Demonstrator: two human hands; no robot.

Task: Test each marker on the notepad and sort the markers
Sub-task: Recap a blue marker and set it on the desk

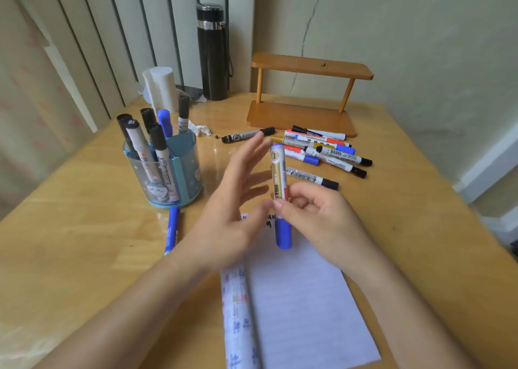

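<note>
Your notepad carries test scribbles at its top edge. Above it, your right hand pinches a blue-capped marker upright, and your left hand is spread loose beside it. Several markers look sorted into the cup. The pile farther back on the tabletop likely waits. Labels are too blurred to read.

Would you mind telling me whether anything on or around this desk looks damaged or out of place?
A long crack runs down the wall behind the wooden shelf, and a crumpled tissue lies beside the pen holder.
</note>
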